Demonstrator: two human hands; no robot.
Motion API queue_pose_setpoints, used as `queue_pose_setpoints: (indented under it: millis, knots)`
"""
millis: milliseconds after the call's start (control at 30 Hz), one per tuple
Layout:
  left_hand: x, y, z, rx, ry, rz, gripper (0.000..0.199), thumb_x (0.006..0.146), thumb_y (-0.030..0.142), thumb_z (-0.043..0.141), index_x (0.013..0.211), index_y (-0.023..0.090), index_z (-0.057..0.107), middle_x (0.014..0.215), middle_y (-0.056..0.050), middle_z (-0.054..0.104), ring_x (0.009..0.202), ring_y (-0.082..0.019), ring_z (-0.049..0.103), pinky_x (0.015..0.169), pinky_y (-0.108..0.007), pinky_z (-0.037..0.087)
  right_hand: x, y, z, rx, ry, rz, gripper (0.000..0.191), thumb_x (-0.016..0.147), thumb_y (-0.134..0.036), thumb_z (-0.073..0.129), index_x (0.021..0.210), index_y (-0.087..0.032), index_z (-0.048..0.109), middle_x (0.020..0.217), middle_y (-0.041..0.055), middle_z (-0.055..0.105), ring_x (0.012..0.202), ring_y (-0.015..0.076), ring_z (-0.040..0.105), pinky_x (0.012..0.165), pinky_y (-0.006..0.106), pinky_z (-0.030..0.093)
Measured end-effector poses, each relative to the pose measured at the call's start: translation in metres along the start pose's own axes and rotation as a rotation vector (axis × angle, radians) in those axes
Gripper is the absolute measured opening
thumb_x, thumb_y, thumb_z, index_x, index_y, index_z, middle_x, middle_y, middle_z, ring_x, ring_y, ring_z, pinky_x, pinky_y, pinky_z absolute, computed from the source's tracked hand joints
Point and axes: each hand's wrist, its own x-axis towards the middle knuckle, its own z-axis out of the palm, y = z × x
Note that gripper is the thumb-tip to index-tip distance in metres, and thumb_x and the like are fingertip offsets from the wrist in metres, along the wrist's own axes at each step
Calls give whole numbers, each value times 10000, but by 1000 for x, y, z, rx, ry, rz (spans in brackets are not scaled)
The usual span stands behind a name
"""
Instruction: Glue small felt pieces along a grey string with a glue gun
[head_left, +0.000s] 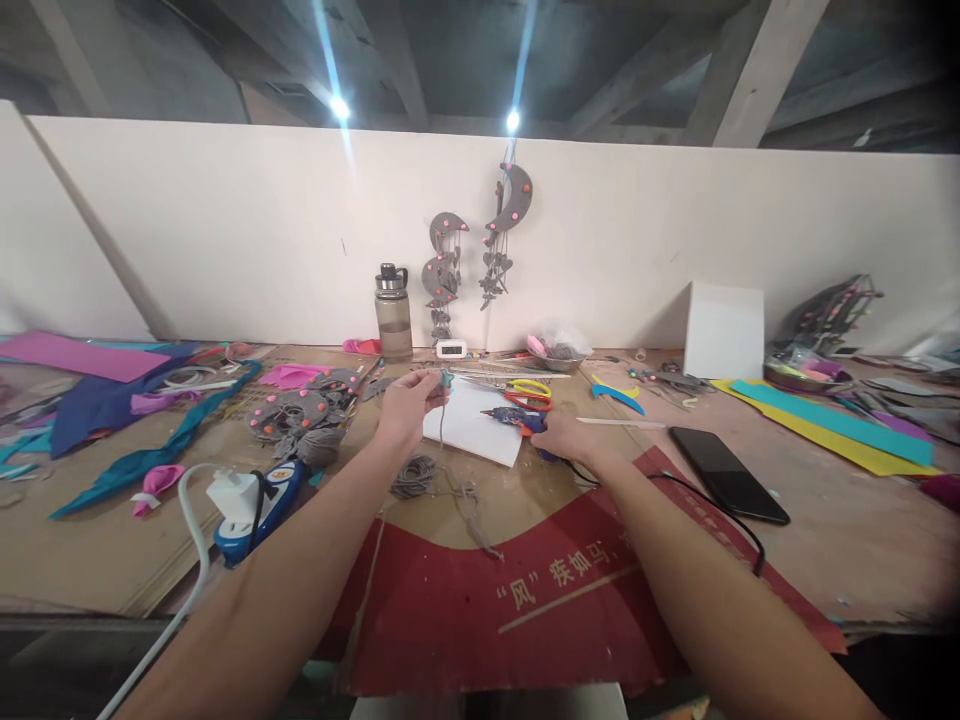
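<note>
Through the head view, my only feed, I have the left hand [411, 402] out over the near-left corner of a white board [466, 432]. Thumb and fingertips are pinched together on a small teal piece [447, 380], and a gray strand [442, 425] hangs below it. My right hand [564, 438] is wrapped around the blue glue gun [513, 415]; its nozzle points left above the board, toward the pinched piece but apart from it.

Just behind the gun I see scissors [531, 393] with yellow and red handles. A coil of gray yarn [414, 477] lies in front of the board, on the brown part of the printed cardboard [450, 620]. Off to my right is a black phone [729, 475]; to my left, a blue power strip [259, 515] with a white plug in it. A bottle [394, 325] stands upright near the back wall, beside hanging gray moon shapes [448, 228].
</note>
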Motion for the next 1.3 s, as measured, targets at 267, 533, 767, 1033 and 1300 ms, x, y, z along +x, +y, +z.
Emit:
queue_pose_setpoints:
  millis: [267,533,767,1033,1300]
  knots:
    - [0,1,1,25,6,7,240,589,280,745,716,112,630,643,-3,599,571,-94,578,615,-259,476,-1,-4,-2,193,143,38,182,694,-299,578,790,-146,602,718,89,645,604,192,584,490,260,386]
    - [3,-5,-5,122,11,15,265,621,339,736,757,131,645,733,-26,624,583,-95,586,464,-190,353,-10,-22,-2,553,349,-112,243,726,-209,533,965,-172,521,845,75,636,624,166,603,543,265,435]
    - [0,-8,0,60,-39,56,258,622,337,741,755,135,649,725,-26,628,572,-88,570,467,-193,353,-36,-51,5,1082,317,-507,236,778,-278,533,983,-196,451,1004,53,609,610,95,546,534,248,480]
    - [-7,0,7,-39,-38,68,217,635,268,737,755,119,635,745,-47,641,638,-134,631,552,-239,449,-48,-53,7,777,442,-523,255,834,-384,484,1005,-195,472,856,34,601,601,112,500,564,260,458]
    - [-10,-1,9,-34,-37,86,208,653,272,727,761,119,636,765,-58,655,700,-156,652,624,-271,496,-44,-50,12,575,541,-536,308,861,-404,450,1065,-174,480,801,48,586,702,176,540,710,346,452]
